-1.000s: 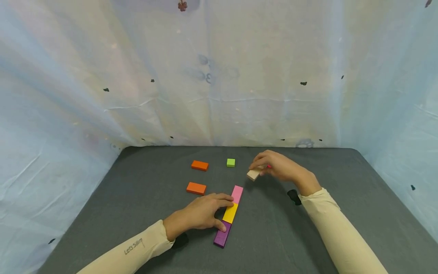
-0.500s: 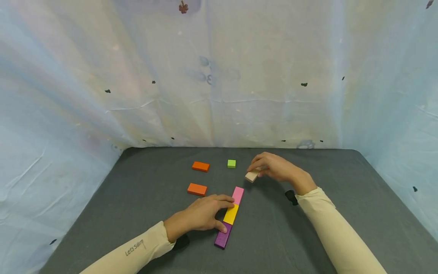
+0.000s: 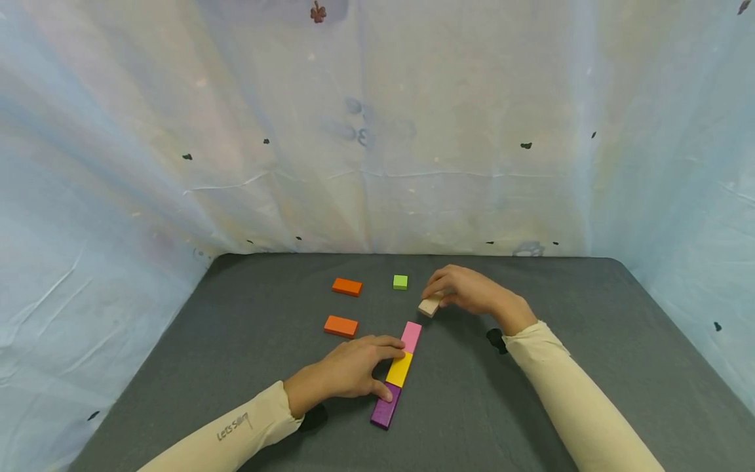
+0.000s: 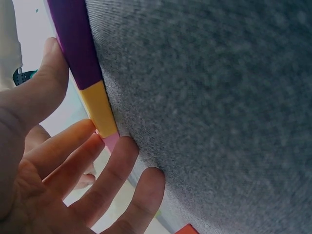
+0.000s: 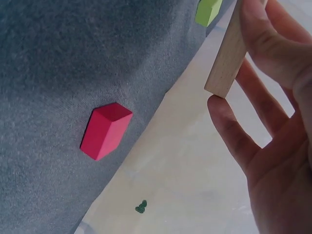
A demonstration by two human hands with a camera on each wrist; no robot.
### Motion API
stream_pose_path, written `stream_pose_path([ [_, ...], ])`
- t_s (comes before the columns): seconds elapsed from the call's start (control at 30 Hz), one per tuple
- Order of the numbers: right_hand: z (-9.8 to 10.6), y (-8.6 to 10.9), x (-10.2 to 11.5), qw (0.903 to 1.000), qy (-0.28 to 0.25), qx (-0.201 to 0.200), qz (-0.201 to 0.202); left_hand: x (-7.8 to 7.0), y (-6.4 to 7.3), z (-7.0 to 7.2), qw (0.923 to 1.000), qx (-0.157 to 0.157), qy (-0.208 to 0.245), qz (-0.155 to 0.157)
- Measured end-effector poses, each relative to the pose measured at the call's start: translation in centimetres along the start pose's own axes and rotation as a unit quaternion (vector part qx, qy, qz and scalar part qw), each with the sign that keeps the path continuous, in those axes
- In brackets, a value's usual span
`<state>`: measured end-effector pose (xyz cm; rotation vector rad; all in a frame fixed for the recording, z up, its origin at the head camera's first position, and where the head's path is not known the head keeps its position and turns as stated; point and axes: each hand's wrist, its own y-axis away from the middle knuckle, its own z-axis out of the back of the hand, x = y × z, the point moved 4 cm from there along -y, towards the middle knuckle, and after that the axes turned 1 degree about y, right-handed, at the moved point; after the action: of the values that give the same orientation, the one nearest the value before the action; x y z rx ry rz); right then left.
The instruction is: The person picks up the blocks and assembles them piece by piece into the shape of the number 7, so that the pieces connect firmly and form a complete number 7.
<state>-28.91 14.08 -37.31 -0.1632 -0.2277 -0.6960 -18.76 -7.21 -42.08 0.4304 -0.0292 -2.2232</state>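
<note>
Grey table (image 3: 472,419), pale sheet (image 3: 448,85) behind; left hand (image 3: 354,367) spread, right hand (image 3: 468,288) pinching.
Head view: left thumb on purple block (image 3: 385,414), forefinger reaching the joint of yellow block (image 3: 399,370) and pink block (image 3: 411,335); right hand, fingers bent downward, holds wooden block (image 3: 428,307) just beyond the pink end, apart. Left wrist view: fingers fanned wide. Right wrist view: thumb flat against wooden block; red block (image 5: 106,130) lies on table, clear of the hand.

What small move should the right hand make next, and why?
Probably lower the wooden block to the far end of the pink block: the right hand holds it just beyond, and the pink block meets the yellow block end to end.
</note>
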Motion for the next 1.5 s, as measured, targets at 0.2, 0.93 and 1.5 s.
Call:
stream_pose_path([
  [0.2,-0.4,-0.8,0.1,0.9999,0.002,0.007,0.010,0.0,0.1,0.1,1.0000,-0.003,-0.004,0.000],
  [0.93,-2.2,-1.9,0.2,0.9995,-0.015,0.027,0.008,-0.1,0.0,0.1,1.0000,0.000,0.005,0.005],
  [1.5,-2.8,-2.2,0.6,0.9988,-0.020,0.023,0.039,0.0,-0.1,-0.2,1.0000,-0.010,-0.001,-0.001],
])
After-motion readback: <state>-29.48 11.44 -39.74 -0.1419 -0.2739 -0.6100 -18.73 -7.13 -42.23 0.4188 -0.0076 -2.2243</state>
